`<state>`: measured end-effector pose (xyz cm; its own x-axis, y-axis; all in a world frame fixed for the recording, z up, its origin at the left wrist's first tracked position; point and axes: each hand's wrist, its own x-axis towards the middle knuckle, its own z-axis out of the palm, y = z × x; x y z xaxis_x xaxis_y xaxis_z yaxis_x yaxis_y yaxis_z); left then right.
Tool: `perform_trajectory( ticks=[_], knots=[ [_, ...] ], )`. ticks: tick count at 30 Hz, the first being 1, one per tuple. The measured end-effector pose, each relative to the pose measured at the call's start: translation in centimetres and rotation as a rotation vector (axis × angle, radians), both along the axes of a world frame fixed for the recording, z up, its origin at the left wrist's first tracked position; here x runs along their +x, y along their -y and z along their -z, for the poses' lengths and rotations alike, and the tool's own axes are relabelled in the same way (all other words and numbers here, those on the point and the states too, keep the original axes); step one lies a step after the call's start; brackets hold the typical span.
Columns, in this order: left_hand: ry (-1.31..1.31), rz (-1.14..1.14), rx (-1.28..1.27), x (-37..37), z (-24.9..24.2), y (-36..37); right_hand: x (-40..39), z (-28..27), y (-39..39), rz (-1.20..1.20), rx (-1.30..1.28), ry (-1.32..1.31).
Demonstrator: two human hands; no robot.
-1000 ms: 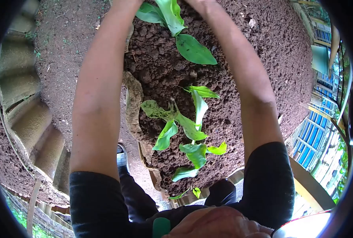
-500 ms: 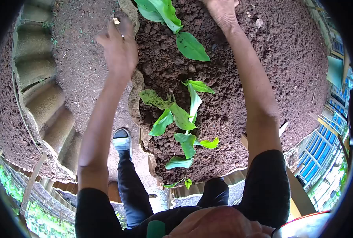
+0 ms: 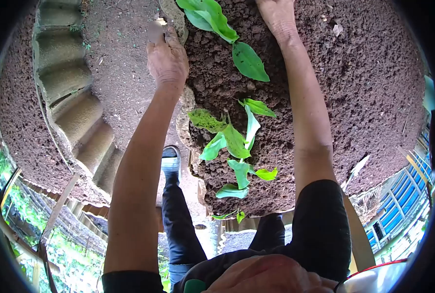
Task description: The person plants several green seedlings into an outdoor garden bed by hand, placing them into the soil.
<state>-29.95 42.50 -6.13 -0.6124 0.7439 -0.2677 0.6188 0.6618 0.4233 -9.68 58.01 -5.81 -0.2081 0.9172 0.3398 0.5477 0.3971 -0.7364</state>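
Observation:
My left hand point(image 3: 167, 61) is over the wavy edge of the soil bed point(image 3: 354, 93), its fingers apart and partly blurred, with nothing visible in them. A small pale yellowish piece point(image 3: 160, 22) lies just beyond its fingertips. At the top edge of the view, my right hand point(image 3: 277, 10) reaches down to the dark soil; its fingers are cut off, so what it touches is hidden. Between the hands lies a broad-leaved green plant point(image 3: 212, 19) with a lower leaf point(image 3: 250, 62). More leafy plants point(image 3: 234, 139) lie on the soil nearer my body.
A corrugated border point(image 3: 73, 110) curves along the left of the dirt path point(image 3: 122, 73). My sandalled foot point(image 3: 170, 163) stands on the path. A pale wood piece point(image 3: 357, 168) lies at the lower right, near blue slatted fencing point(image 3: 398, 205).
The view has shifted, so the bed and plants appear further right. My left hand has moved closer to the bed's edge, its fingers less spread. My right hand remains at the top.

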Motion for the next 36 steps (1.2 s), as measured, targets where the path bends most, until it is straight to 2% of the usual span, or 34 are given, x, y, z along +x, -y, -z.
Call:
perform_trajectory(
  ticks=[4,7,9,10,12,13,16,17,20,21,23,25,28,29,32,33,36],
  knots=[
    [-0.015,0.009,-0.012,-0.2,0.5,0.0,-1.1,-1.9,2.1,0.001,0.084,0.33],
    [-0.044,0.013,0.023,-0.1,0.8,0.2,-0.6,-0.5,2.0,0.025,0.097,0.316],
    [-0.057,-0.005,-0.002,0.1,0.2,0.0,-1.2,-1.9,3.9,0.064,0.145,0.317],
    [-0.056,-0.03,-0.042,0.4,-0.2,-0.3,-1.6,-2.7,5.0,0.007,0.255,0.365],
    [-0.039,-0.039,-0.083,0.6,-0.6,-0.4,-2.8,-1.2,5.2,-0.21,0.151,0.259],
    [-0.025,-0.02,-0.084,0.5,-0.7,-0.2,-3.9,-0.2,4.8,-0.245,0.149,0.209],
    [-0.035,0.019,-0.045,0.3,0.0,0.3,-6.8,0.0,3.6,-0.094,0.289,0.285],
    [-0.047,0.017,-0.065,0.4,-0.1,0.2,-7.4,0.4,2.2,-0.111,0.368,0.408],
    [-0.037,-0.034,-0.064,0.6,-0.3,0.1,-7.4,-3.1,0.3,-0.42,0.175,0.603],
    [-0.053,-0.059,-0.044,0.9,-0.3,0.0,-7.5,-4.1,-0.9,-0.448,0.002,0.64],
    [-0.089,-0.078,-0.004,0.9,0.1,-0.1,-8.6,-8.4,-2.4,-0.604,-0.25,1.105],
    [-0.127,-0.065,0.031,0.8,1.0,0.2,-7.6,-6.0,-3.0,-0.667,-0.235,0.773],
    [-0.076,-0.077,0.017,1.2,-0.1,0.3,-7.3,-4.3,-2.8,-0.633,-0.096,0.719],
    [-0.092,-0.08,0.031,1.2,0.2,0.1,-6.8,-4.3,-2.9,-0.662,-0.097,0.621],
    [-0.146,-0.078,0.048,1.0,1.0,0.3,-6.8,-3.2,-2.5,-0.622,-0.13,0.584],
    [-0.157,-0.074,0.049,1.0,1.2,0.3,-6.8,-1.5,-2.2,-0.584,0.028,0.392],
    [-0.075,-0.044,-0.064,0.8,0.3,0.0,-7.8,0.7,-1.2,-0.399,0.171,0.27]
  ],
)
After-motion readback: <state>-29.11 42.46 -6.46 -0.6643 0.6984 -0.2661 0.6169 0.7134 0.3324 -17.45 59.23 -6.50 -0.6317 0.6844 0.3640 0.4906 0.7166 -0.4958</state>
